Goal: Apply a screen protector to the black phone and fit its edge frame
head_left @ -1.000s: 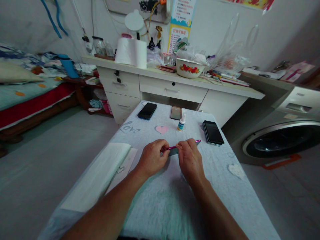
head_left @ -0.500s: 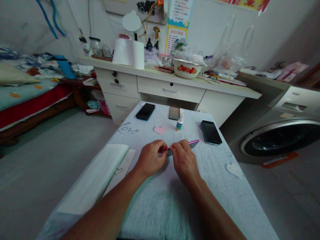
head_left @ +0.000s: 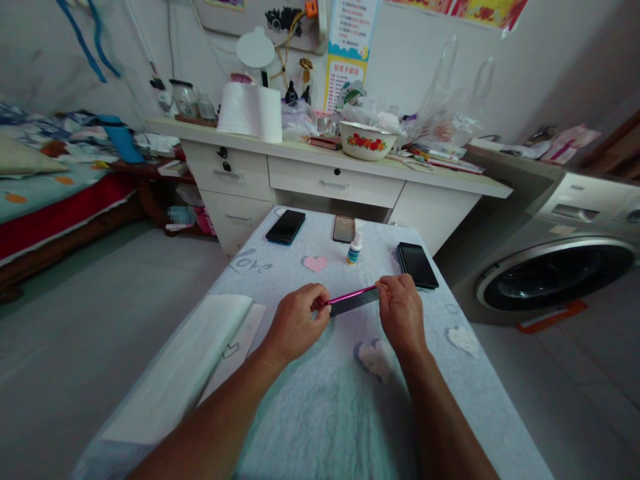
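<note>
A phone (head_left: 355, 302) with a shiny magenta edge and a dark face is held between my two hands, above the cloth-covered table (head_left: 320, 413). My left hand (head_left: 299, 321) pinches its left end between thumb and fingers. At the right end, my right hand (head_left: 403, 313) has its fingers closed on the corner. Just beyond the phone stands a small white bottle (head_left: 354, 251) with a blue and yellow label. Both ends of the phone are partly hidden by my fingers.
Stacked phones (head_left: 418, 265) lie to the right. A black phone (head_left: 286, 227) and a clear-looking phone case (head_left: 345, 229) lie at the far side. White paper sheets (head_left: 185, 367) cover the left edge. Behind stand a desk (head_left: 335, 173) and a washing machine (head_left: 565, 247).
My right hand has slid rightward along the magenta edge to the far end, so more of the phone shows between my hands. The left hand keeps its grip. The view has shifted slightly.
</note>
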Demonstrator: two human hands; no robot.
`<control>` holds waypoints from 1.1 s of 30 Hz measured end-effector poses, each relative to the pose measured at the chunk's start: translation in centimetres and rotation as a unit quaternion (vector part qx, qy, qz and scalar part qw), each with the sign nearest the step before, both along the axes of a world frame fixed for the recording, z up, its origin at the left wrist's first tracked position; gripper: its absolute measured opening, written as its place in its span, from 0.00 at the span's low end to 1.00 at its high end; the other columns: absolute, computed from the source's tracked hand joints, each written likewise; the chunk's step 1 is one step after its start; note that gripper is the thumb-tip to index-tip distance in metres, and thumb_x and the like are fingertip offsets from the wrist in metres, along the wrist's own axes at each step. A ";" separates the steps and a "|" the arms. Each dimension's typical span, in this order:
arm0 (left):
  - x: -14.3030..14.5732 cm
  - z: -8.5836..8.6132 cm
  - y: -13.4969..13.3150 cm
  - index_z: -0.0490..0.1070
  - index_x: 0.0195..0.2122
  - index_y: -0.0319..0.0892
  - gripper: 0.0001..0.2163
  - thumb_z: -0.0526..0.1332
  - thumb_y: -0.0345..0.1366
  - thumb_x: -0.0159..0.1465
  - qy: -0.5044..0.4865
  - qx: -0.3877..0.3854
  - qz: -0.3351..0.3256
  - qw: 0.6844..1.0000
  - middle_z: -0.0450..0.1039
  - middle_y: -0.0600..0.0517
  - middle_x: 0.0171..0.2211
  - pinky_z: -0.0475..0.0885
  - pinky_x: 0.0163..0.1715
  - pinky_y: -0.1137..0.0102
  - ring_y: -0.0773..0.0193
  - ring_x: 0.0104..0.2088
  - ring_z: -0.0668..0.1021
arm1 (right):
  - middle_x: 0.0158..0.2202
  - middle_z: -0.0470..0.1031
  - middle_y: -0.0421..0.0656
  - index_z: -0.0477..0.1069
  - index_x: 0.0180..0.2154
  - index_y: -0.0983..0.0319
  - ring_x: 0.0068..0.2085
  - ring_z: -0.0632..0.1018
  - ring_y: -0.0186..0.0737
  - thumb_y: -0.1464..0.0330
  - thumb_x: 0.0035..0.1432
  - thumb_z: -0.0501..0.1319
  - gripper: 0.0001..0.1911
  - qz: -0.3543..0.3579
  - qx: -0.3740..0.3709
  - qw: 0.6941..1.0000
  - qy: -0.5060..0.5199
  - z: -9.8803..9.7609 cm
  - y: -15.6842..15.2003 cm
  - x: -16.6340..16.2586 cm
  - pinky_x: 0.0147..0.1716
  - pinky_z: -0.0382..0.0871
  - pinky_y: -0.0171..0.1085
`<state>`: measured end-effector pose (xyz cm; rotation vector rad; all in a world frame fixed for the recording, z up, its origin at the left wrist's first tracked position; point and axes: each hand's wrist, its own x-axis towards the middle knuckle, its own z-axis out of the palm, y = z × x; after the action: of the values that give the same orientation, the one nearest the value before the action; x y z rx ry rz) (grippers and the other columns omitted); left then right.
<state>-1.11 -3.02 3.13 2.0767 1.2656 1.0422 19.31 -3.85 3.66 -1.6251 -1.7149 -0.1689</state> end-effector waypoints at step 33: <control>-0.2 0.1 0.1 0.66 0.26 0.42 0.04 0.58 0.27 0.53 0.002 0.016 0.028 0.999 0.68 0.56 0.26 0.64 0.28 0.74 0.67 0.28 0.71 | 0.37 0.66 0.43 0.72 0.38 0.60 0.34 0.71 0.35 0.72 0.65 0.51 0.11 0.173 -0.075 0.982 -0.031 0.4 -1.5 -5.8 0.34 0.66 0.32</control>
<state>-1.28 -2.94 3.19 2.0795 1.3228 1.0909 13.48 -5.35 4.03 -1.4081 -2.0710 0.0809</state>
